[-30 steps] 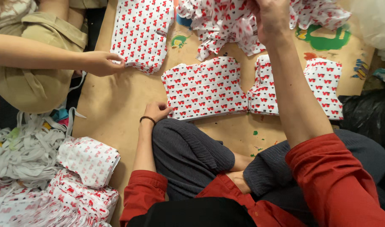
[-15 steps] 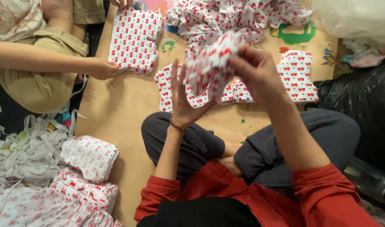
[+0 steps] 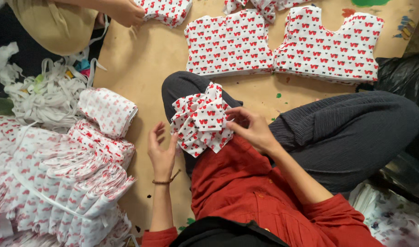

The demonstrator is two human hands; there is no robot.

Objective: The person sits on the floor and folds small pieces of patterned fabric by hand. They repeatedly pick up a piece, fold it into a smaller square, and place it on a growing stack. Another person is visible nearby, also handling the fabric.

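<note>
A bunch of small white fabric pieces printed with red and black hearts (image 3: 201, 120) rests on my left knee. My right hand (image 3: 250, 129) pinches its right edge with thumb and fingers. My left hand (image 3: 161, 152) is open beside the bunch's lower left edge, fingers spread, a thin bracelet on the wrist. I sit cross-legged in dark trousers and a red top.
Two stacks of cut heart-print panels (image 3: 230, 43) (image 3: 329, 45) lie ahead on the brown board (image 3: 145, 64). Another person's hand (image 3: 127, 13) touches a stack at top left (image 3: 166, 10). Folded print bundles (image 3: 108, 110) and white strips (image 3: 42, 93) pile at left. A black bag (image 3: 408, 77) is at right.
Both hands came down from in front of me, bringing the fabric bunch onto my knee. My left hand let go and opened beside it.
</note>
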